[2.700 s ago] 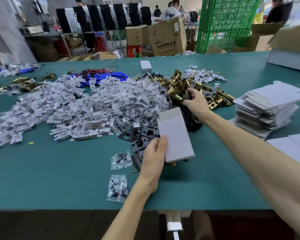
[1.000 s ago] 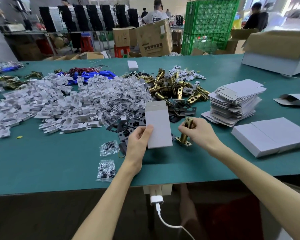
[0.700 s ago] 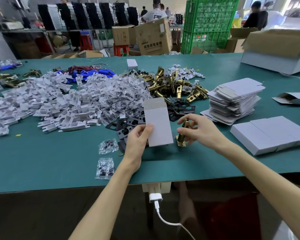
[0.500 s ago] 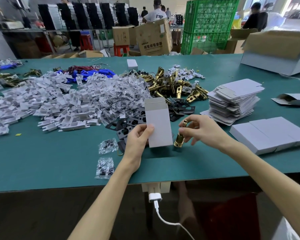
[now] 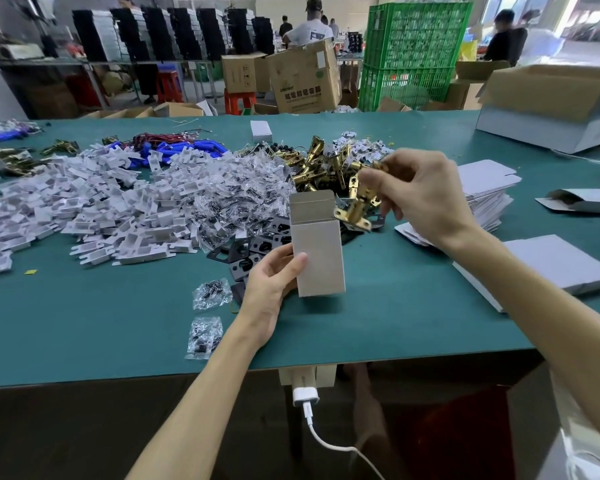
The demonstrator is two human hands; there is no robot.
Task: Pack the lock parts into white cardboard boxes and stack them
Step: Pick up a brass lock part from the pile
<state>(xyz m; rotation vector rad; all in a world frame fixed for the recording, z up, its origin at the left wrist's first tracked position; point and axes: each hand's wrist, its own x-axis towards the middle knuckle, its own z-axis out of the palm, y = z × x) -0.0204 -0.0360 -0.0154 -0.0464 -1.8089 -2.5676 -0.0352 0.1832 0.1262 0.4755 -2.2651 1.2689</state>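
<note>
While the fingers of the right hand (image 5: 420, 195) are curled tight on a brass latch (image 5: 357, 206), holding it tilted in the air with its flanged end just right of the open top of a white cardboard box (image 5: 317, 247), the left hand (image 5: 271, 289) grips that box upright, thumb across its front. Whether the base touches the green table (image 5: 84, 323) I cannot tell. Behind the box lie black plates (image 5: 253, 251), then a far heap of brass latches (image 5: 323, 164). White plastic pieces (image 5: 101, 209) spread left, two small screw bags (image 5: 205, 332) lie near, and flat box blanks (image 5: 485, 192) are stacked right.
</note>
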